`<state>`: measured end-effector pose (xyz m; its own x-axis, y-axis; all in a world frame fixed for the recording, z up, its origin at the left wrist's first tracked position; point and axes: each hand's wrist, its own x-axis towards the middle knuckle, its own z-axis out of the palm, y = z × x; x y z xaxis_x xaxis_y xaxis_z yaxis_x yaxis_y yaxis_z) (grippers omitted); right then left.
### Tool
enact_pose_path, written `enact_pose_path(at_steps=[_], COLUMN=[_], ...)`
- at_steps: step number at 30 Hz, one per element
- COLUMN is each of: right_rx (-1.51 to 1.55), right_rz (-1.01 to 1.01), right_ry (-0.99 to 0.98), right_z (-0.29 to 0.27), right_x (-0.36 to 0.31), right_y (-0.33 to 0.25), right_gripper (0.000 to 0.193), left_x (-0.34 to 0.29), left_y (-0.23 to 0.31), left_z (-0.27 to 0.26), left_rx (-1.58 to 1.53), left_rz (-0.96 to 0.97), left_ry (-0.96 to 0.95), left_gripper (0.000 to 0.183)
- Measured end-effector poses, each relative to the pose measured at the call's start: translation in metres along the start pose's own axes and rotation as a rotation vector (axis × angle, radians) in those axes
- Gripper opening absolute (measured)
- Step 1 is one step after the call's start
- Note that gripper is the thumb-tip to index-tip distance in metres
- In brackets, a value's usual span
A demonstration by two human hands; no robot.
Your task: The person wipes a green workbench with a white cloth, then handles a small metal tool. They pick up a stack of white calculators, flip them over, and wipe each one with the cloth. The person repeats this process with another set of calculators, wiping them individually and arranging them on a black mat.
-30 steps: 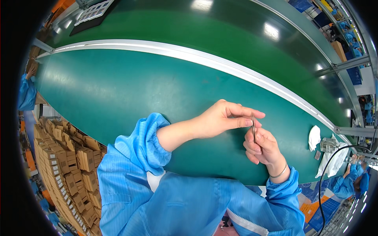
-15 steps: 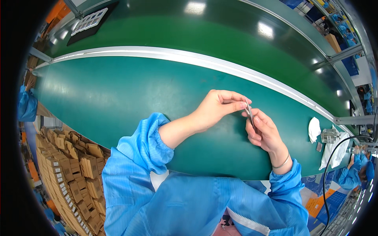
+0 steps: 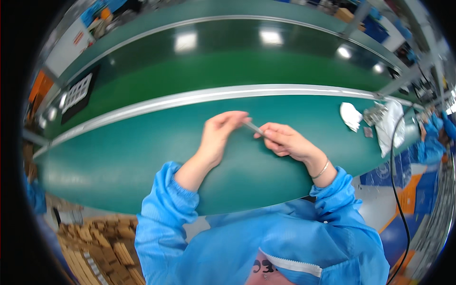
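Note:
Above the green table [image 3: 118, 156], my two hands meet near the middle. My right hand [image 3: 287, 141] is closed round slim grey metal tweezers [image 3: 257, 129], which point up and left. My left hand [image 3: 221, 133] is pinched at the far end of the tweezers. Motion smears its fingertips, and whatever small thing they hold there is too blurred to make out. Blue sleeves cover both forearms, and a thin bracelet [image 3: 321, 169] circles the right wrist.
At right lie a white crumpled piece [image 3: 350, 117], a clear bag of parts [image 3: 375, 114], a small dark square [image 3: 368, 132] and a white plastic bag [image 3: 392, 128]. A black cable [image 3: 395, 190] hangs beside them. Behind a metal rail [image 3: 228, 94] runs a green belt [image 3: 213, 66] carrying a white tray [image 3: 76, 92].
The view has turned, so the table and rail now lie more level. Relative to each other, my hands have drawn slightly apart, and the tweezers slant more toward the left hand.

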<state>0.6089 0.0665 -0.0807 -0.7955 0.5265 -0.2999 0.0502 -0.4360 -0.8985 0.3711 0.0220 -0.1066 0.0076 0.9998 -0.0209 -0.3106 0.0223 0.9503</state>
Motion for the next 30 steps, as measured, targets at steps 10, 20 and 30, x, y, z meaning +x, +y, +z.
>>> enact_pose_path(at_steps=[10, 20, 30], right_rx=[-0.362, -1.134, -1.271], right_rz=[-0.32, -0.24, -0.057], right_ry=[0.965, 1.968, 1.947], right_z=[-0.076, -0.191, -0.151], right_x=[-0.144, -0.28, -0.252], right_y=[0.041, 0.097, 0.052], right_gripper=[0.027, 0.025, 0.027], left_x=[0.003, 0.003, -0.005], left_y=[0.004, 0.007, 0.011], left_z=[-0.013, -0.012, -0.008], left_rx=[-0.129, -0.077, 0.11], left_rz=[-0.003, -0.007, 0.038], left_ry=[0.141, 0.135, 0.06], left_gripper=[0.031, 0.03, 0.026])
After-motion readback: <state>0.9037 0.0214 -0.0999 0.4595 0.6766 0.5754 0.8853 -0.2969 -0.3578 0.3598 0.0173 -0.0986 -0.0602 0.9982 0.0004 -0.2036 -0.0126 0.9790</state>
